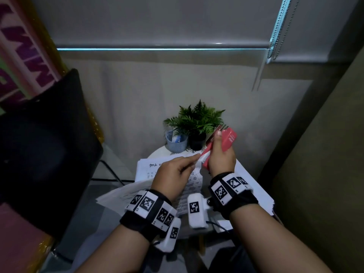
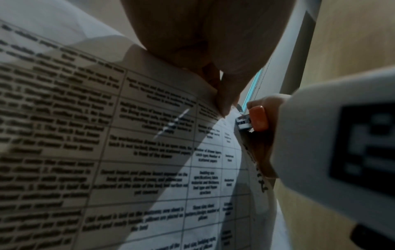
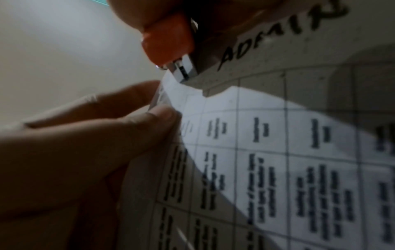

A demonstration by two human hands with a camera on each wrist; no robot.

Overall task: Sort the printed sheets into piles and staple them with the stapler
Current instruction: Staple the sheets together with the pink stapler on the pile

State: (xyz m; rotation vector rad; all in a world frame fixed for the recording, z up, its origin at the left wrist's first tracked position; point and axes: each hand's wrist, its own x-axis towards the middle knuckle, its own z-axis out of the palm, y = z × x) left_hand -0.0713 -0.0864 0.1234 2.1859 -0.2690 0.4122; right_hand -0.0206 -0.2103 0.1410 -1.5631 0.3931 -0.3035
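A small round white table (image 1: 157, 152) carries spread stacks of white printed sheets (image 1: 145, 170). Above them the left hand (image 1: 173, 177) pinches the corner of a lifted set of table-printed pages (image 2: 149, 152) between thumb and fingertips. The right hand (image 1: 221, 156) is wrapped around a coral-red plastic stapler (image 1: 228, 139), whose metal mouth sits over that corner.

a small round white table (image 1: 157, 152) was seen, largely covered. loose stacks of printed sheets (image 1: 144, 168) were spread flat across it. at its far edge, a black-potted fern (image 1: 197, 141) and a translucent blue cup (image 1: 176, 142) were stood side by side.
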